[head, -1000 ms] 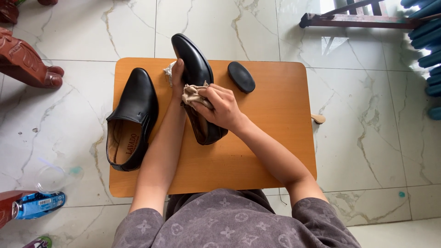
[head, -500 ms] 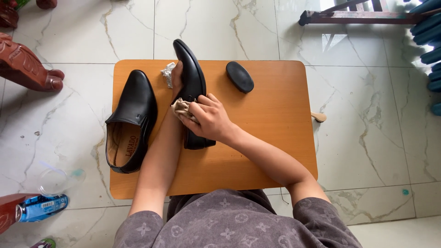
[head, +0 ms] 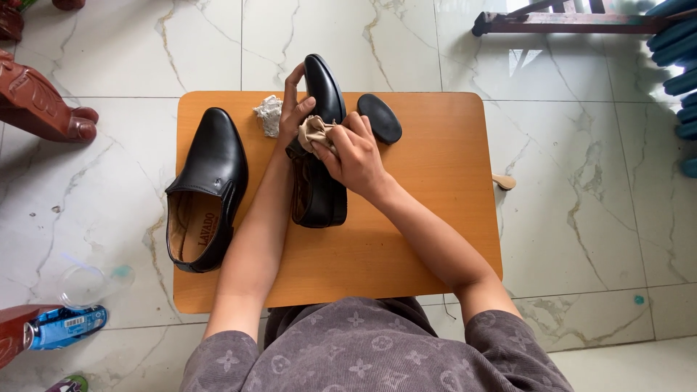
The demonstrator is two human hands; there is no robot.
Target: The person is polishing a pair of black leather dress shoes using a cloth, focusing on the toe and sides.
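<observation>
Shifted since half a second ago: right hand [head: 354, 152] with its beige cloth [head: 314, 132] now further up the black shoe [head: 319, 145], from the middle toward the toe half, which suggests the rubbing is travelling along the upper. Fingers closed on the bunched cloth, pressing it against the leather. Left hand [head: 294, 109] curled around the far side of the same shoe near the toe, thumb and fingers wrapped on it, steadying it. Shoe lying lengthwise at the centre of a small wooden table [head: 428, 218], toe pointing away and reaching past the far edge. Second black shoe [head: 207, 189] flat on the left part of the table, opening toward the viewer, well apart from the hands. Crumpled pale wad [head: 269, 115] just beside the left hand; dark oval brush or applicator [head: 379, 118] just right of the held shoe. Below, white marble-patterned floor tiles [head: 595, 218]; carved reddish wooden furniture leg [head: 43, 101] at far left, blue bottle [head: 65, 327] lying at lower left, dark wooden frame [head: 566, 22] along the top right
</observation>
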